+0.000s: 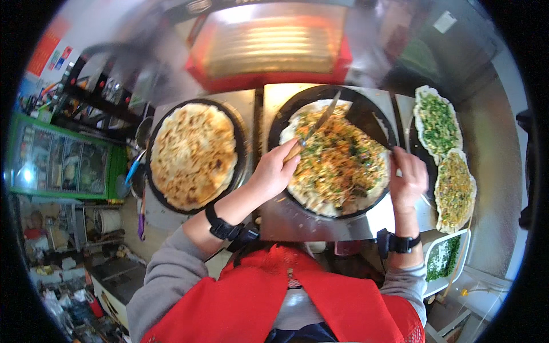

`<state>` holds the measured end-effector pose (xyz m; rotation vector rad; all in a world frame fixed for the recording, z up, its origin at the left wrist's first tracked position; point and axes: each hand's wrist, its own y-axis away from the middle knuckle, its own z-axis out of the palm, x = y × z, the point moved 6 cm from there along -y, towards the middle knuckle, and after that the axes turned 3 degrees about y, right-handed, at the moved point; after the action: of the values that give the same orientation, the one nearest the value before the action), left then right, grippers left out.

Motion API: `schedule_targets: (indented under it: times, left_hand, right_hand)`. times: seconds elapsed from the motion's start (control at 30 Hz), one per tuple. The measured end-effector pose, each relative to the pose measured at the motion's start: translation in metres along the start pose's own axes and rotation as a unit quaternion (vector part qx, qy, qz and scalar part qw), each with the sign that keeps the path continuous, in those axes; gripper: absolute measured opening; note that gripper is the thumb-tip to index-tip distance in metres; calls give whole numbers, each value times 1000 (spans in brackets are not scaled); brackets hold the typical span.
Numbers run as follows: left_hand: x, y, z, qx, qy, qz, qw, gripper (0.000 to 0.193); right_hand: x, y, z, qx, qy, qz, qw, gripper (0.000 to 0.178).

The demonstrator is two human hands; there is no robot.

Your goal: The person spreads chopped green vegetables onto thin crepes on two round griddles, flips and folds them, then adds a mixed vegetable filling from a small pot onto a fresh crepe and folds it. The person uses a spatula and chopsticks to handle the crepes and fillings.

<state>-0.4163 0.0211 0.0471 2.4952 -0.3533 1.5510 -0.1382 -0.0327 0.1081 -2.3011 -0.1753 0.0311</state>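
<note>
A flatbread topped with chopped vegetables [337,166] lies on the round black griddle [283,114] in front of me. Over its left side, my left hand [275,171] is closed around the wooden handle of a narrow metal spatula [323,118]; the blade points away and to the right. My right hand [409,176] is closed at the griddle's right edge, at the near end of a broad dark flat blade [369,117]. That blade covers the far right of the griddle, where the bread's edge is hidden. The handle in my right fingers is mostly covered.
A browned flatbread [194,154] fills a second griddle [150,166] on the left. At right lie a green-topped flatbread [437,123] and a vegetable-topped one [454,188]. Below them is a white tray [468,243] of chopped greens. A red-framed glowing heater [269,46] stands behind.
</note>
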Motion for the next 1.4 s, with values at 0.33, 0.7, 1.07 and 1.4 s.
schedule_targets:
  times: [0.33,0.7,1.07,1.4]
  left_hand:
    - [-125,188,-191,175,17,-65,982,43]
    - [-147,236,-201,87,-365,14,927,47]
    - [-103,244,-308,148,67,-173,971,43]
    - [-117,253,-220,-14,-309,87,947,48]
  right_hand:
    - [-182,129,7,-318,-376,326,807,28]
    - [-350,154,62,-524,-488,398,573,40]
    - [-478,33,3,-227,-512,199,804,34]
    - [-391,106,45,-247,-535,379,713,41]
